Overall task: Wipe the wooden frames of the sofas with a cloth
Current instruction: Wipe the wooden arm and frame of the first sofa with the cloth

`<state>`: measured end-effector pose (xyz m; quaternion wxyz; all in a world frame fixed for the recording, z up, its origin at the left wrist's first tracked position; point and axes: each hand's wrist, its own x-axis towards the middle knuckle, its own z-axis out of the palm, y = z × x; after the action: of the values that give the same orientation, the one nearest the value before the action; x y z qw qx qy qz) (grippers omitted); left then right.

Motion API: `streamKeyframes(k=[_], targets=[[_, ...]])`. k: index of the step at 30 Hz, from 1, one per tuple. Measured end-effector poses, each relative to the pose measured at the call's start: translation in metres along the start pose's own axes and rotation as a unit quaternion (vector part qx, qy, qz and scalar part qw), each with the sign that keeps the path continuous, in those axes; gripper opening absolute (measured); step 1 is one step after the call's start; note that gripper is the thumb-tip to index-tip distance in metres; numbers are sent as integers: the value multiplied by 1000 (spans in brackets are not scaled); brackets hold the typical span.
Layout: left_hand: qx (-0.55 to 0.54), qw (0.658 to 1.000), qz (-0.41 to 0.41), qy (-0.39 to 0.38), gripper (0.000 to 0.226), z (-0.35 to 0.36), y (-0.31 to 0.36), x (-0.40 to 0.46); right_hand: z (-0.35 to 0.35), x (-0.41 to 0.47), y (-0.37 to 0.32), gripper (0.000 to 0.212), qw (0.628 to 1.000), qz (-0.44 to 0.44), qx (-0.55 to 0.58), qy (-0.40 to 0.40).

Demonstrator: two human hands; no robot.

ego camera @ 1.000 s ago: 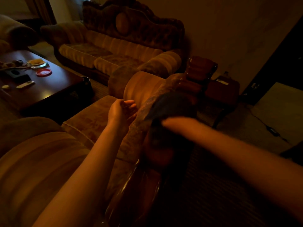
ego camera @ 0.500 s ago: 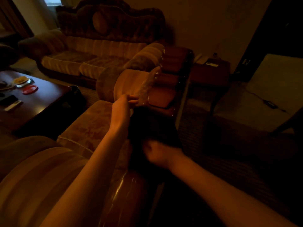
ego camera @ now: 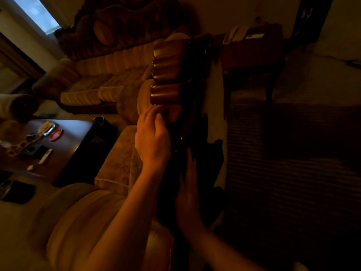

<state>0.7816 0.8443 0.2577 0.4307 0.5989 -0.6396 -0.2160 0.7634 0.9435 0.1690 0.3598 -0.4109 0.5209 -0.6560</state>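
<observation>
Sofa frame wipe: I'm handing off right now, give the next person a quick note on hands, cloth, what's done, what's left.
Left hand: fingers loosely curled, resting at the edge of the wooden frame; whether it grips anything is unclear.
Right hand: fingers straight, pressing flat on the dark cloth draped over the near sofa's frame.
Done: cannot tell how much is wiped; the scene is dim and blurred.
Left: carry on along this frame, then the far sofa.

dark cloth (ego camera: pixel 207 165) lost in shadow, table clutter (ego camera: pixel 33 141) blurred
</observation>
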Motion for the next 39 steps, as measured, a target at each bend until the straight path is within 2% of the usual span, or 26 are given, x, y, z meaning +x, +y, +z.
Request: streamKeyframes(k=[2, 4, 8, 11, 14, 16, 19, 23, 26, 30, 33, 35, 39], targets=[[-52, 999, -11, -7, 38, -2, -3, -1, 5, -21, -5, 63, 999, 33, -39, -1], [-71, 997, -16, -5, 33, -4, -2, -3, 5, -4, -8, 59, 999, 17, -47, 9], [-44, 999, -2, 15, 27, -2, 3, -1, 2, 107, -22, 56, 999, 22, 14, 26], [-17, 1000, 4, 24, 29, 0, 5, 2, -8, 209, -33, 59, 999, 32, 12, 7], [-1, 999, 12, 36, 35, 1, 4, 1, -11, 248, -24, 51, 998, 49, 29, 4], [-15, 999, 12, 32, 34, 1, 1, 1, -9, 227, -17, 46, 999, 18, 40, 6], [-52, 998, -4, 22, 40, 0, -4, 3, -5, 133, -6, 48, 998, 4, 66, -12], [-99, 995, -11, 15, 36, -3, 0, -2, 1, 11, -11, 53, 993, -96, -56, -43], [-129, 991, -13, 16, 35, -4, 3, -4, 3, 26, -15, 49, 993, -109, -37, -17], [-115, 993, -12, 12, 33, -4, -2, 2, -1, 143, -21, 51, 995, 19, 91, 20], [-99, 995, -16, 4, 37, -3, -7, 5, -6, 205, -24, 70, 994, 66, 86, 16], [-96, 995, -10, 8, 37, -2, -8, 5, -5, 202, -24, 67, 993, 68, 93, 8], [-119, 993, 2, 13, 34, -2, -8, 5, -13, 132, -29, 48, 996, -2, 84, -37]])
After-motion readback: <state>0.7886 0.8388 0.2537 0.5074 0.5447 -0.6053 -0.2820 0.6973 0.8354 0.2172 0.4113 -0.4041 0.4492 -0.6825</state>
